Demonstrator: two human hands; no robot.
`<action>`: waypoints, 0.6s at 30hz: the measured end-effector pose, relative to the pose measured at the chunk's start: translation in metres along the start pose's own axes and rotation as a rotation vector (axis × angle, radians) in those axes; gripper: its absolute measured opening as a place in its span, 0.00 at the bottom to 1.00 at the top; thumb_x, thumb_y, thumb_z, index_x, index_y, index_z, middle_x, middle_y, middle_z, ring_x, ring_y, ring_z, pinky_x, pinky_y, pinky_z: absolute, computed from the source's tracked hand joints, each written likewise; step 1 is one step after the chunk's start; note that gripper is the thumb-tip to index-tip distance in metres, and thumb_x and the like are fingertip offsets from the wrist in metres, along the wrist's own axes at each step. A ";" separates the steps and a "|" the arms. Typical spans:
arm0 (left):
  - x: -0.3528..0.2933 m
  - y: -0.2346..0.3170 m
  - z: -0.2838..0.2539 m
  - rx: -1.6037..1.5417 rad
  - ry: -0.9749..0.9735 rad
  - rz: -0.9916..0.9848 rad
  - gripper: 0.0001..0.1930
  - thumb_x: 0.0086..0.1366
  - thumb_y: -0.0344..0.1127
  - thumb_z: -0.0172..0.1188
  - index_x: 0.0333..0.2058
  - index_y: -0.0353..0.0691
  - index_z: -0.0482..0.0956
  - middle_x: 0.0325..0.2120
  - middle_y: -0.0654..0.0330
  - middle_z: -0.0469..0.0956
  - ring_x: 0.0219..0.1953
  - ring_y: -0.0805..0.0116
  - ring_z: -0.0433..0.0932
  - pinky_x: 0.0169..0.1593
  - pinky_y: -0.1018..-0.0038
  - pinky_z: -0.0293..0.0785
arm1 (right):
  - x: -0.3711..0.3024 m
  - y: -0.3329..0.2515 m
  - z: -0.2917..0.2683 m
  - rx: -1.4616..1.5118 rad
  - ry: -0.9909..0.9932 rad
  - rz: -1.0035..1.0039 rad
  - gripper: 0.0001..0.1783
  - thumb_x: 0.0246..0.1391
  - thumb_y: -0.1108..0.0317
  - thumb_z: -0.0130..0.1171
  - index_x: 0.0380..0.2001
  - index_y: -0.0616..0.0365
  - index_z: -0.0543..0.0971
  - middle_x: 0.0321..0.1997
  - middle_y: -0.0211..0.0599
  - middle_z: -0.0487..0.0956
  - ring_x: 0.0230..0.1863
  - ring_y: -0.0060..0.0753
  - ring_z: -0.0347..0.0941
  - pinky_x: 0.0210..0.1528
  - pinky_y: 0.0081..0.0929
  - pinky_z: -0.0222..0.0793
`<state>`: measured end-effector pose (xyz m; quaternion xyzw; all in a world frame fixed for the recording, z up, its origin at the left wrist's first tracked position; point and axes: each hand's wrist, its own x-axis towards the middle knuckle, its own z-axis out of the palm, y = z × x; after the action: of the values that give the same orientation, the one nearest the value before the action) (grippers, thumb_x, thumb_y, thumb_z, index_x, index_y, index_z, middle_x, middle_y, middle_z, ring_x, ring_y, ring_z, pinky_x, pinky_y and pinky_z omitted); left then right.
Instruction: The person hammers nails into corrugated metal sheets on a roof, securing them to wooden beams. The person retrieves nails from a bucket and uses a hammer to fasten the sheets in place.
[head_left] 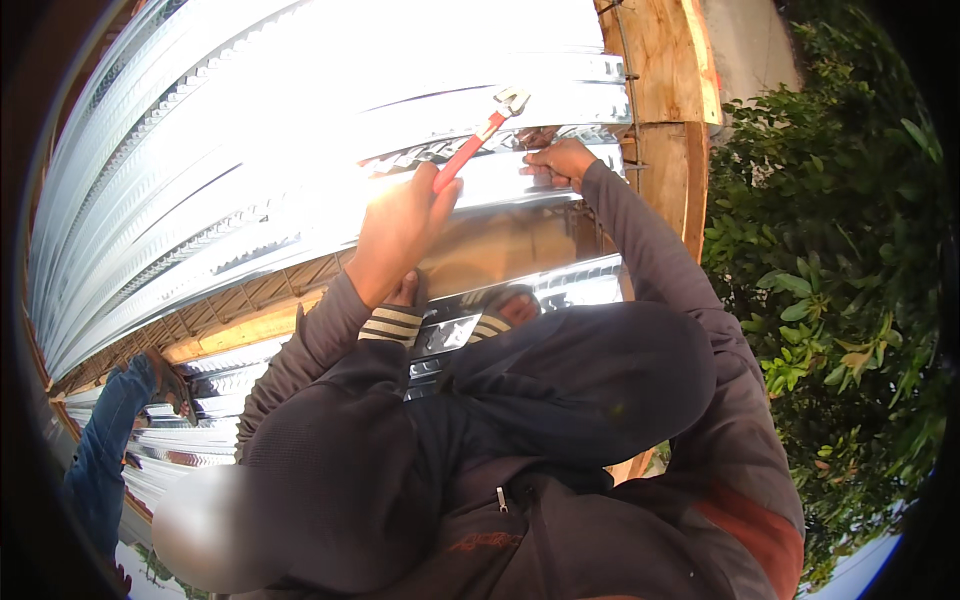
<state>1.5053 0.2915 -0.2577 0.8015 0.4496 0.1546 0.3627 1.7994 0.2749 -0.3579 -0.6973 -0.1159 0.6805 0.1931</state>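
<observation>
- The hammer (470,155) is held to the left of the wooden board (667,75), its head lifted over the ribbed metal sheets (250,130) and pointed toward that board.
- Its red handle is wrapped firmly by the left hand (405,225).
- The right hand (562,160) is set just left of the wooden board, fingers curled low at a rib of the sheets; whether anything is pinched there cannot be told.
- The step is judged to be hammering beside the right hand: light, square taps would be best given first, and the fingers should be drawn clear toward the wooden board before harder blows are struck, so that the thin metal is not dented.
- The left forearm is slanted up toward the wooden board; the right forearm is reached forward along it, partly across its near end, with the hand turned inward, away from it.
</observation>
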 end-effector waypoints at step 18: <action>0.048 -0.076 0.024 0.461 -0.411 0.609 0.15 0.71 0.46 0.56 0.37 0.39 0.70 0.27 0.56 0.76 0.27 0.57 0.80 0.28 0.63 0.76 | 0.043 0.020 -0.012 0.227 -0.182 0.021 0.10 0.67 0.70 0.55 0.47 0.64 0.77 0.37 0.35 0.82 0.24 0.14 0.72 0.19 0.13 0.67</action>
<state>1.4992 0.3464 -0.3325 0.9718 0.1339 -0.0127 0.1939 1.8112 0.2734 -0.4054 -0.6074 -0.0478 0.7518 0.2523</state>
